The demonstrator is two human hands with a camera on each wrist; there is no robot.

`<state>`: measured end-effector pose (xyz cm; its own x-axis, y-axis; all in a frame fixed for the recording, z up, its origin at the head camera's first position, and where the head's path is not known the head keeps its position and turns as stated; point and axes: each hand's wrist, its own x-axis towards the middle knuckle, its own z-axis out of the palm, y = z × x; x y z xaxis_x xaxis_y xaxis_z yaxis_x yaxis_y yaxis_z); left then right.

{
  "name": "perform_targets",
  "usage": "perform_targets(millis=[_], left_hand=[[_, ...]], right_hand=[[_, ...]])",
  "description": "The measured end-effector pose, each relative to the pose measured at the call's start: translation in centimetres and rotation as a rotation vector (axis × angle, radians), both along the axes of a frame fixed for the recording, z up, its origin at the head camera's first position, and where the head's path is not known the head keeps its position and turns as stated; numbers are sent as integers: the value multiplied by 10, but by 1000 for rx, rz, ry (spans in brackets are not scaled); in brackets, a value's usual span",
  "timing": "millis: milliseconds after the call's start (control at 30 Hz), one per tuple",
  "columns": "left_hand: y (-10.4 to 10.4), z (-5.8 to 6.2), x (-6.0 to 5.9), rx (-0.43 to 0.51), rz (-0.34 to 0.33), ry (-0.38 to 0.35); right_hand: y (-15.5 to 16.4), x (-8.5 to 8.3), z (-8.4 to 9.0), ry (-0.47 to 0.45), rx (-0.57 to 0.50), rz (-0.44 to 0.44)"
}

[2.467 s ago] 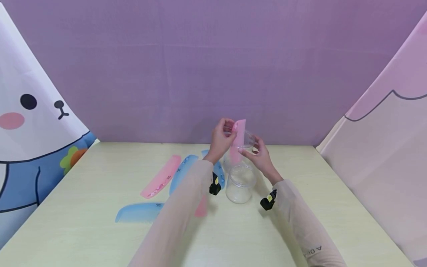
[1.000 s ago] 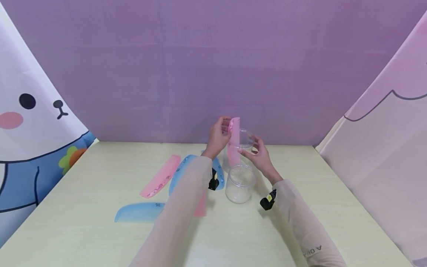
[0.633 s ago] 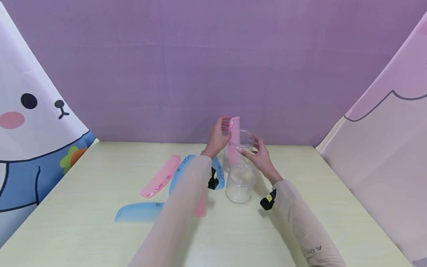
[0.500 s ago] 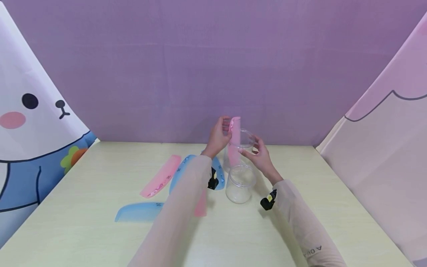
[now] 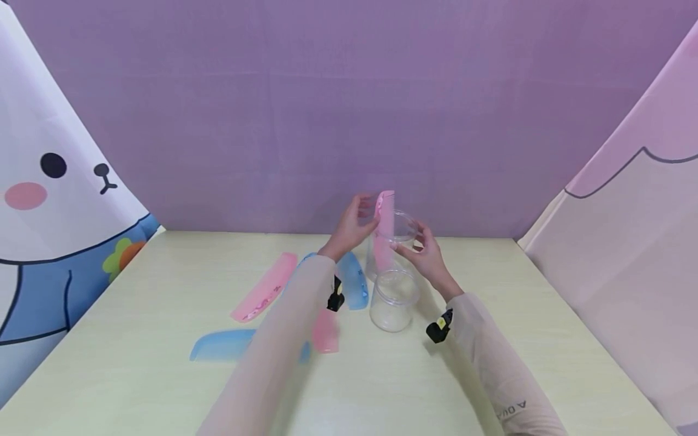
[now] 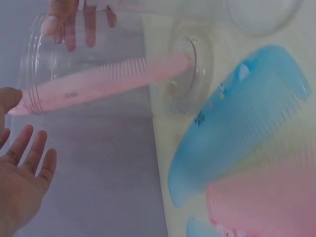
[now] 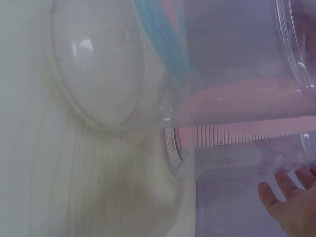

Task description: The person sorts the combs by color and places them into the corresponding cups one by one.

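A pink comb stands upright inside the far clear jar, its top sticking out above the rim. In the left wrist view the pink comb reaches down to the bottom of the jar. My left hand hovers just left of the comb, fingers spread and holding nothing; the left hand is apart from the comb's tip. My right hand grips the far jar at its rim. A second clear jar stands in front, with nothing in it.
Several combs lie on the pale table: a pink comb at the left, a blue comb beside the jars, another blue comb nearer me, and a pink comb partly under my left arm. Printed cloth panels flank both sides.
My left hand has let go of the pink comb and opened, drawing slightly left. The comb now stands in the far jar by itself. My right hand still holds the jar.
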<state>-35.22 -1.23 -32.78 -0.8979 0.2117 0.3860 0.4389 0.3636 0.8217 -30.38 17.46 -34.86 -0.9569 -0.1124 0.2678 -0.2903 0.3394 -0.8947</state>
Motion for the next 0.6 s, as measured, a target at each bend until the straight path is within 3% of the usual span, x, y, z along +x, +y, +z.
perform_targets(millis=[267, 500, 600], left_hand=[[-22, -2, 7, -37, -33, -17], [-44, -13, 9, -114, -73, 13], [-51, -17, 11, -163, -69, 11]], right_hand=[[0, 0, 0, -21, 2, -6], [9, -24, -25, 5, 25, -23], [9, -24, -25, -5, 22, -25]])
